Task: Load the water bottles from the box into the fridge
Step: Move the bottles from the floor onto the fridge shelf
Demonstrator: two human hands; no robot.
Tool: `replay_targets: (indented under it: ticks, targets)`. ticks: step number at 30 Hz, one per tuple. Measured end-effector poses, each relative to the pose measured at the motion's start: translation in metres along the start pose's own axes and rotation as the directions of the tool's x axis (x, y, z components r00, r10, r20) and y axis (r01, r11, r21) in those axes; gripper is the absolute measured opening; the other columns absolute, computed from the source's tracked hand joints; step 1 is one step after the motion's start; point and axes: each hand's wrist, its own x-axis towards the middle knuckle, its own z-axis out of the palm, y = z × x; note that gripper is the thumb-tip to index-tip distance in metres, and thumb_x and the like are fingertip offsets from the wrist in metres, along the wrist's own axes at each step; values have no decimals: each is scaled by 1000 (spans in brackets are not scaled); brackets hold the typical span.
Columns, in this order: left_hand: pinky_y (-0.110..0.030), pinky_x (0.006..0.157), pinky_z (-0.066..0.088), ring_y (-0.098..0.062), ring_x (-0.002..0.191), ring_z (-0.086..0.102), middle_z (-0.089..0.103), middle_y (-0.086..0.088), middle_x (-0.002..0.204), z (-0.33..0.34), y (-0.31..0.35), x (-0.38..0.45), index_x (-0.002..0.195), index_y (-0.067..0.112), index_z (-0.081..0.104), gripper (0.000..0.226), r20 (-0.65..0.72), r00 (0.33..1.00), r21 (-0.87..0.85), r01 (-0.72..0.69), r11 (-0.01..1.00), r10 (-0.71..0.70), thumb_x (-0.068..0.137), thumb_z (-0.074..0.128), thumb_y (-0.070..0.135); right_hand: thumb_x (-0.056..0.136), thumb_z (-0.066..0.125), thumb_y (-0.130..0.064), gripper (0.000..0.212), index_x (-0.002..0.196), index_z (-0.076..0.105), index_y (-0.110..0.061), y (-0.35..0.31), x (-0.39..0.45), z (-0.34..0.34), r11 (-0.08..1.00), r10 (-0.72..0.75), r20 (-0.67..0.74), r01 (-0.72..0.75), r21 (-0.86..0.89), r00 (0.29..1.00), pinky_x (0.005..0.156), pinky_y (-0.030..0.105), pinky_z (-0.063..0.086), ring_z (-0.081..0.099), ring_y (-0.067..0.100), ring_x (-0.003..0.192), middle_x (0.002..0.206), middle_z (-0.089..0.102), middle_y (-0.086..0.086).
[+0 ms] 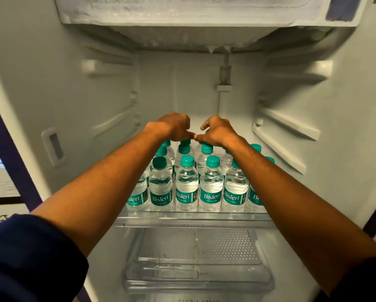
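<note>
Several small clear water bottles [186, 188] with teal caps and teal Bisleri labels stand in rows on the fridge's glass shelf [193, 220]. Both my arms reach deep into the fridge over them. My left hand [174, 126] and my right hand [217, 131] hover side by side above the back row, with fingers curled downward and the thumb tips touching each other. Teal caps of the back bottles [184, 148] sit right under both palms. The hands hide whether the fingers grip any cap. The box is out of view.
The frosted freezer compartment [193, 12] hangs overhead. Bare shelf rails line the left wall [113, 120] and right wall [289, 125]. A clear crisper cover [195, 258] lies below the shelf. The fridge door edge [10, 149] is at far left.
</note>
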Motion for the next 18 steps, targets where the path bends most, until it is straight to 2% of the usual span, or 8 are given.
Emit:
replay_targets:
  ticks: [2, 6, 10, 13, 18]
  targets:
    - [-36, 93, 47, -26, 109, 55, 56, -11, 131, -1, 0, -12, 134, 14, 50, 53, -97, 995, -30, -16, 999, 13, 92, 60, 46, 88, 69, -44, 59, 136, 51, -15, -3, -8, -2, 1000, -22, -49, 22, -3, 999, 96, 36, 48, 56, 27, 118, 134, 57, 9]
    - [-41, 100, 44, -32, 124, 48, 48, -14, 139, -1, 0, -42, 143, 15, 41, 62, -274, 962, -63, -38, 997, 19, 93, 58, 46, 89, 59, -57, 74, 149, 36, -20, -9, -29, -8, 990, -89, -134, 72, -124, 987, 102, 43, 43, 45, 32, 132, 148, 45, 10]
    - [-45, 104, 41, -35, 131, 40, 41, -16, 145, 0, -1, -78, 148, 16, 32, 68, -427, 904, -23, -29, 999, 17, 94, 53, 50, 91, 54, -58, 77, 154, 23, -26, -15, -55, -14, 970, -162, -197, 120, -210, 967, 106, 48, 37, 36, 34, 137, 155, 34, 9]
    - [-49, 108, 38, -35, 137, 34, 34, -17, 151, 10, -1, -107, 150, 15, 28, 70, -502, 865, -4, -17, 1000, 13, 95, 48, 53, 94, 49, -59, 76, 155, 17, -29, -18, -79, -11, 955, -221, -237, 161, -248, 946, 111, 51, 31, 26, 33, 144, 160, 23, 9]
    - [-48, 115, 28, -34, 144, 25, 27, -17, 155, 34, -1, -156, 152, 15, 23, 69, -546, 838, -17, -28, 999, 14, 97, 45, 51, 94, 41, -63, 75, 156, 11, -33, -19, -119, 1, 944, -259, -240, 192, -269, 936, 119, 55, 17, 8, 31, 150, 164, 8, 6]
